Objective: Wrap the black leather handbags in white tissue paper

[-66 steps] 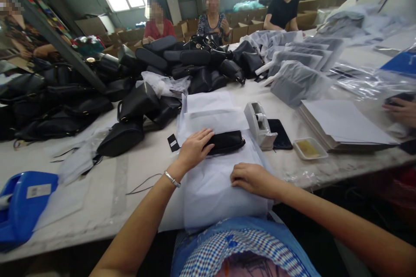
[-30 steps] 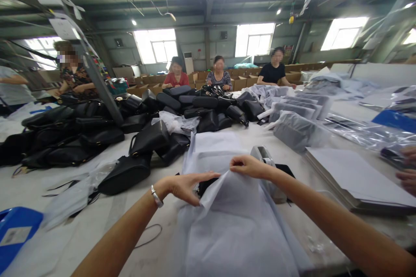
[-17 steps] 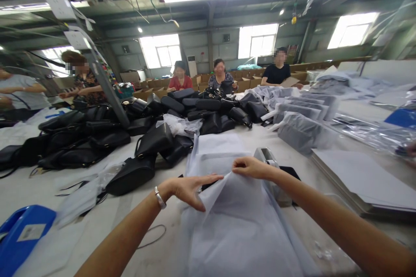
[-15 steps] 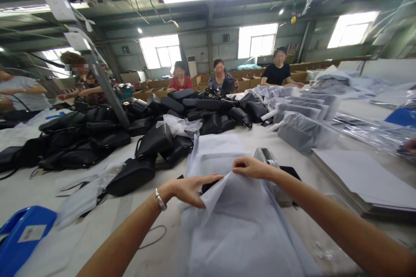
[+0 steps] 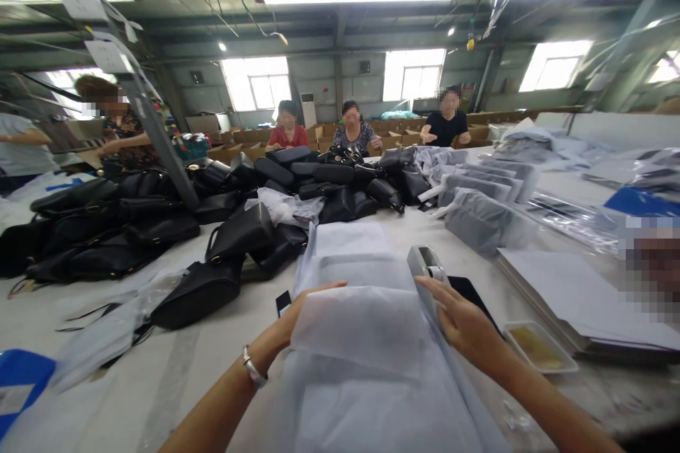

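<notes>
A white translucent bag (image 5: 355, 325) lies on a stack of similar white sheets (image 5: 350, 237) in front of me. My left hand (image 5: 302, 304) reaches under the bag's upper layer at its left edge. Its fingers are stretched out and partly covered by the film. Fingers apart, my right hand (image 5: 457, 315) rests along the bag's right edge and grips nothing that I can see. A grey-white device (image 5: 425, 262), perhaps a tape dispenser, stands just beyond the right fingertips. A small black tag (image 5: 284, 303) shows left of the bag.
Black handbags (image 5: 194, 290) are piled at left and across the middle. Wrapped bags (image 5: 472, 216) stand at right, behind a stack of white boards (image 5: 579, 297). A shallow plastic tray (image 5: 539, 347) lies nearer. A metal post (image 5: 159, 134) rises at left. Several people sit or stand opposite.
My right hand has let go of the bag's edge and moved right and down. My left hand has slid under the film, which now lies flatter. The view has shifted slightly right.
</notes>
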{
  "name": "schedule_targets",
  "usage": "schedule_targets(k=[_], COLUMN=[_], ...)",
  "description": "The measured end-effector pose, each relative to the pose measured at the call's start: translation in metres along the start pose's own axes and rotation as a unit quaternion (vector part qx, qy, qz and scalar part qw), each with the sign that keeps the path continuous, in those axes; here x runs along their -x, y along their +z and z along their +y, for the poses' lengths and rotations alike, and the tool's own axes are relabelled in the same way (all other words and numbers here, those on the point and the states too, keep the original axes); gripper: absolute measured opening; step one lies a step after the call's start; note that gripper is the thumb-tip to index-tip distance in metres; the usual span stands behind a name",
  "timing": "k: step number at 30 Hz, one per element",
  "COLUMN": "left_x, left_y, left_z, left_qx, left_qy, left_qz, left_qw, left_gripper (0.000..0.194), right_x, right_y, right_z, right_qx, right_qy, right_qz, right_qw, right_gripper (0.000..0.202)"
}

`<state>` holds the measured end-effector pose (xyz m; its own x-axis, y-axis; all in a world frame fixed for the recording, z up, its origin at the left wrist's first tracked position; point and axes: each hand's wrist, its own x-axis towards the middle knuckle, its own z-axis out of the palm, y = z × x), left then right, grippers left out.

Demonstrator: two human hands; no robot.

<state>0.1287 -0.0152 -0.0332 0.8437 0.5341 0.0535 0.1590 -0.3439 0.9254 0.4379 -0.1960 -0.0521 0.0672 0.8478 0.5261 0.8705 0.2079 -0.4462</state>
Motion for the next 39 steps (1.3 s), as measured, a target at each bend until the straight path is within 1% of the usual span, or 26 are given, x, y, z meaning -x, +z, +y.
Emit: schedule_targets(k=[3, 6, 9, 12, 15, 17, 19, 21, 22, 24, 25, 27, 29, 31, 33, 35, 39], left_x=[-0.002, -0.003, -0.002, 0.000, 0.001, 0.003, 0.005, 0.007, 0.008, 0.007, 0.005, 0.001, -0.004, -0.008, -0.011, -0.013, -0.015], left_y=[0.001, 0.002, 0.003, 0.004, 0.005, 0.006, 0.008, 0.009, 0.010, 0.013, 0.014, 0.016, 0.018, 0.017, 0.016, 0.015, 0.013], left_z=[-0.001, 0.000, 0.000, 0.000, 0.001, 0.003, 0.006, 0.009, 0.011, 0.013, 0.014, 0.015, 0.017, 0.017, 0.016, 0.014, 0.008], left_qx=[0.019, 0.027, 0.033, 0.048, 0.073, 0.089, 0.104, 0.117, 0.122, 0.131, 0.134, 0.135, 0.135, 0.142, 0.151, 0.157, 0.169], left_qy=[-0.002, -0.007, -0.017, -0.029, -0.034, -0.032, -0.028, -0.026, -0.027, -0.029, -0.032, -0.039, -0.054, -0.074, -0.088, -0.094, -0.105], left_qz=[0.003, 0.004, 0.011, 0.025, 0.037, 0.046, 0.054, 0.063, 0.068, 0.083, 0.094, 0.117, 0.137, 0.152, 0.162, 0.170, 0.179], left_qw=[1.000, 1.000, 0.999, 0.998, 0.996, 0.994, 0.993, 0.991, 0.990, 0.987, 0.986, 0.983, 0.980, 0.975, 0.971, 0.968, 0.964], left_gripper=[0.054, 0.050, 0.051, 0.056, 0.055, 0.052, 0.048, 0.044, 0.043, 0.043, 0.045, 0.048, 0.050, 0.054, 0.057, 0.058, 0.060], right_x=[0.012, 0.005, -0.006, -0.012, -0.012, -0.013, -0.016, -0.022, -0.026, -0.035, -0.040, -0.049, -0.059, -0.066, -0.071, -0.073, -0.070], right_y=[0.008, 0.018, 0.022, 0.022, 0.022, 0.022, 0.022, 0.022, 0.022, 0.022, 0.022, 0.023, 0.025, 0.027, 0.028, 0.027, 0.022], right_z=[-0.003, -0.006, -0.009, -0.014, -0.020, -0.023, -0.026, -0.029, -0.030, -0.033, -0.034, -0.033, -0.030, -0.025, -0.019, -0.016, -0.016], right_qx=[0.055, 0.049, -0.011, -0.085, -0.142, -0.150, -0.144, -0.147, -0.151, -0.159, -0.172, -0.223, -0.283, -0.311, -0.307, -0.297, -0.296], right_qy=[-0.048, -0.065, -0.047, 0.007, 0.056, 0.055, 0.027, 0.010, 0.020, 0.083, 0.128, 0.213, 0.270, 0.310, 0.332, 0.336, 0.320], right_qz=[-0.045, -0.040, -0.016, 0.002, 0.012, 0.024, 0.040, 0.057, 0.065, 0.085, 0.090, 0.086, 0.070, 0.061, 0.052, 0.039, 0.021], right_qw=[0.996, 0.996, 0.999, 0.996, 0.988, 0.987, 0.988, 0.987, 0.986, 0.980, 0.973, 0.947, 0.918, 0.896, 0.890, 0.893, 0.900], right_gripper=[0.070, 0.075, 0.066, 0.055, 0.047, 0.045, 0.047, 0.040, 0.032, 0.021, 0.022, 0.028, 0.033, 0.039, 0.054, 0.066, 0.072])
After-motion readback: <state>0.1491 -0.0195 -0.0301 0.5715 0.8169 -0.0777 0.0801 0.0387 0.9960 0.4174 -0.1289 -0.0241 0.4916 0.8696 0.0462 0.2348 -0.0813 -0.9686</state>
